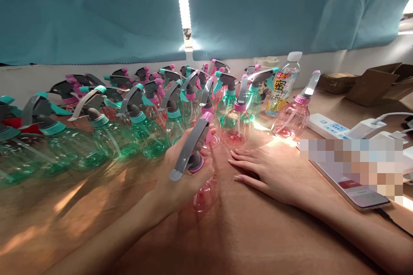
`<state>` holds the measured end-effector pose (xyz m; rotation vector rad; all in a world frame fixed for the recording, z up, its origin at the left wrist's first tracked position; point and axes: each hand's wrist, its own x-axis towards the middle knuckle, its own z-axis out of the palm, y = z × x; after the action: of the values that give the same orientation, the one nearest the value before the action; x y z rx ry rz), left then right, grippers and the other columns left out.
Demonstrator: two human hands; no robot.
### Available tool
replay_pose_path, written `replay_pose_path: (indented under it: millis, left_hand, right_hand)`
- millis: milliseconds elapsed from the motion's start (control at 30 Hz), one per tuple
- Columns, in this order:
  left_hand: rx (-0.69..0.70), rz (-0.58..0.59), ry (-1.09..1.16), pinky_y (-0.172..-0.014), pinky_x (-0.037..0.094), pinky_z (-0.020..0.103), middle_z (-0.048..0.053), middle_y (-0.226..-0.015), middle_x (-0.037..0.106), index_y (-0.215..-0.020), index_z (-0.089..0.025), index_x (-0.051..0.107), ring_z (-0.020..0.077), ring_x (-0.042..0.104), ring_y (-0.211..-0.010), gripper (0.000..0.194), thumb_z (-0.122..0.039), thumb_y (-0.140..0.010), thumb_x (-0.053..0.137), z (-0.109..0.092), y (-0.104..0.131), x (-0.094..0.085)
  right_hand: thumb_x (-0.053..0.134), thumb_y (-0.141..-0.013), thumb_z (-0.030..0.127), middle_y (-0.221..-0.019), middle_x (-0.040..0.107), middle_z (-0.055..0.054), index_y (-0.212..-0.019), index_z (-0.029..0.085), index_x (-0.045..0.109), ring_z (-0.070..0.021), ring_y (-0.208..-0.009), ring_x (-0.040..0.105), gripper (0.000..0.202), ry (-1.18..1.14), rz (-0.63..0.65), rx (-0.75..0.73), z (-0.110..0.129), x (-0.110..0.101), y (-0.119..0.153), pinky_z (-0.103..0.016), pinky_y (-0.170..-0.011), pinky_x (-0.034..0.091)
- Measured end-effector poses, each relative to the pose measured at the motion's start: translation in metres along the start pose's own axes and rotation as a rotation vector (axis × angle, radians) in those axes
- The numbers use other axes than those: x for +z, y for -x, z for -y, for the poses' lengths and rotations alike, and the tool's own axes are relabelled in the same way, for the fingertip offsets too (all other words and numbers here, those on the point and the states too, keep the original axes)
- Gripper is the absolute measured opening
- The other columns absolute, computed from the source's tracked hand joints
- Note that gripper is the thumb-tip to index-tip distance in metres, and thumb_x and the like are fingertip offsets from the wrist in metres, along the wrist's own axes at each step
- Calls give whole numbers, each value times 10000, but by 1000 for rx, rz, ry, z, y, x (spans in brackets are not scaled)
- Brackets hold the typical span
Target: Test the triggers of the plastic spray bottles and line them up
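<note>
Pink spray bottle (204,197) in curled left hand (183,187), right hand (263,172) palm-down.

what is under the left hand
Below the left hand shows the lower part of a pink bottle; its gray sprayer rises above the hand. Much of the bottle's upper body is covered by the hand and cannot be seen.
</note>
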<state>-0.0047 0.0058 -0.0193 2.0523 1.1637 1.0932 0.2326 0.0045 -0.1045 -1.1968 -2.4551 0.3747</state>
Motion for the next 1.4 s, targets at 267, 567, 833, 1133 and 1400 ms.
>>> replay_pose_path:
  millis: [267, 567, 833, 1133, 1400]
  left_hand:
    - [4, -2, -36, -509, 424, 276, -40, -693, 536, -1117, -258, 535, 133, 495, -519, 376, -226, -743, 508, -5, -1, -1]
    - [-10, 22, -28, -567, 477, 276, -37, -729, 524, -1026, -234, 549, 113, 453, -527, 319, -213, -709, 533, -4, -2, -2]
    - [4, 64, -23, -627, 514, 283, -58, -660, 510, -1054, -229, 566, 96, 436, -504, 336, -187, -722, 536, -7, -3, -4]
    - [-7, 82, -43, -632, 531, 294, -30, -772, 600, -1169, -236, 540, 105, 498, -517, 443, -212, -727, 516, -4, -4, -5]
    - [-1, 10, -103, -630, 511, 285, -14, -843, 642, -1141, -247, 550, 151, 623, -663, 414, -237, -730, 501, -6, -2, -3]
  right_hand:
    - [470, -978, 415, -1492, 443, -68, -1427, 227, 466, -274, -1380, 389, 487, 17, 31, 9, 1, -2, -1, -504, -1140, 329]
    - [477, -977, 409, -1495, 439, -67, -1429, 231, 464, -268, -1383, 384, 487, 10, 34, 18, 1, -2, 0, -483, -1146, 322]
    - [478, -975, 421, -1487, 451, -72, -1421, 214, 479, -272, -1380, 389, 492, 7, 29, 14, 0, -1, -1, -482, -1152, 315]
    - [482, -973, 419, -1480, 461, -65, -1411, 230, 490, -274, -1369, 406, 477, 11, -4, -10, -2, 2, 1, -489, -1142, 332]
    - [482, -972, 422, -1481, 461, -72, -1408, 215, 495, -271, -1369, 406, 483, -4, -2, -14, -4, 3, 0, -476, -1141, 335]
